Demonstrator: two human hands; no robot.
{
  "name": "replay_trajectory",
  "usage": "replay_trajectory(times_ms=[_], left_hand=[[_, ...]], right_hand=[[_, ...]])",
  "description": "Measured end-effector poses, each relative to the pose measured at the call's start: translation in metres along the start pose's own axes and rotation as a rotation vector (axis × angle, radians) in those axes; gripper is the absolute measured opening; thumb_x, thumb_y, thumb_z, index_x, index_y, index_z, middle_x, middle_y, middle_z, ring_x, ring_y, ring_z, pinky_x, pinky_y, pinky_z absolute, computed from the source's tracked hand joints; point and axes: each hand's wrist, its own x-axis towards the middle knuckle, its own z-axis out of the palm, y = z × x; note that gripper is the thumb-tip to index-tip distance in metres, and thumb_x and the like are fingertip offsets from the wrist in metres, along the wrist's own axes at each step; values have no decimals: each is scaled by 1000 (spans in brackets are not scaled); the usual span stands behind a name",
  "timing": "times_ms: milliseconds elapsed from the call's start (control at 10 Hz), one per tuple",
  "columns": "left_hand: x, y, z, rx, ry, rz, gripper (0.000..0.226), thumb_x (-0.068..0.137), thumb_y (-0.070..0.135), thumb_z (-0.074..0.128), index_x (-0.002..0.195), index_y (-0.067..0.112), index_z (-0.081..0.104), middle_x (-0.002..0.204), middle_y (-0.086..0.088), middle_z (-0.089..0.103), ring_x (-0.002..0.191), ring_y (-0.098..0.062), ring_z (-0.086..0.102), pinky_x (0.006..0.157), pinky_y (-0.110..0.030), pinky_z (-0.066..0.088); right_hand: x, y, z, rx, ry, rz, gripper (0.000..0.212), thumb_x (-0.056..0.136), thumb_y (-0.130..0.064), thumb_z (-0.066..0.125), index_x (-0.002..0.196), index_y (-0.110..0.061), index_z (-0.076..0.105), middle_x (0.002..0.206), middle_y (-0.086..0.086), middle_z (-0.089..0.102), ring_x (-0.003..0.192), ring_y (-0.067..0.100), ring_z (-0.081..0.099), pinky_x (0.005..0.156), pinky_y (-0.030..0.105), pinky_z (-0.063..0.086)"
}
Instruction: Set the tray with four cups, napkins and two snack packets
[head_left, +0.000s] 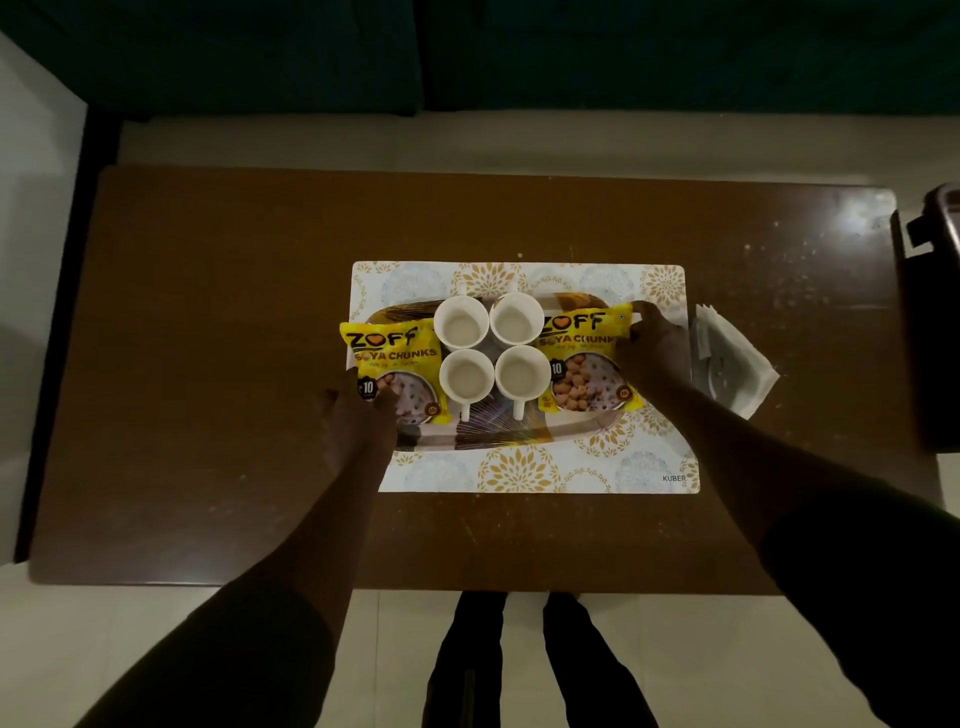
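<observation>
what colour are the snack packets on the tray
Yellow snack packets, best seen in the head view.

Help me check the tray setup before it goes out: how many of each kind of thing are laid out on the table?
White cups: 4
Yellow snack packets: 2
Napkin pile: 1, lying beside the placemat, off the tray
Tray: 1
Placemat: 1
Total: 9

Both your bare arms reach forward and slightly inward, with dark sleeves at the upper arms. Your left hand (358, 410) lies palm-down with fingers curled forward; your right hand (649, 345) extends farther ahead, fingers bent in a grasp.
</observation>
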Motion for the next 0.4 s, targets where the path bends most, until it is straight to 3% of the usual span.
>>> replay_trajectory(times_ms=[100, 200, 300, 400], left_hand=[[0, -2, -3, -35, 19, -7, 63, 86, 41, 65, 138, 14, 41, 141, -17, 36, 118, -39, 49, 83, -40, 38], [-6, -2, -12, -43, 104, 46, 74, 86, 47, 65, 143, 10, 35, 144, -20, 34, 128, -40, 42, 95, -48, 41], [-12, 7, -23, 21, 205, 158, 66, 90, 46, 59, 140, 10, 37, 141, -21, 38, 128, -41, 40, 97, -51, 38], [-25, 23, -34, 144, 205, 345, 58, 92, 43, 56, 139, 11, 39, 141, -19, 41, 128, -41, 40, 97, -53, 37]], right_hand=[[-3, -3, -3, -41, -20, 41, 57, 87, -15, 59, 139, -2, 38, 129, 22, 57, 117, 35, 55, 95, 43, 49], [-12, -11, -13, -87, 20, -19, 55, 89, -19, 59, 137, -3, 38, 133, 21, 52, 122, 34, 50, 94, 39, 44], [-18, -27, -25, -82, 24, -128, 48, 90, -16, 58, 134, -5, 43, 132, 20, 52, 119, 33, 52, 91, 36, 44], [-29, -42, -37, -51, 19, -181, 44, 89, -14, 60, 131, -7, 48, 132, 17, 52, 118, 30, 53, 91, 37, 47]])
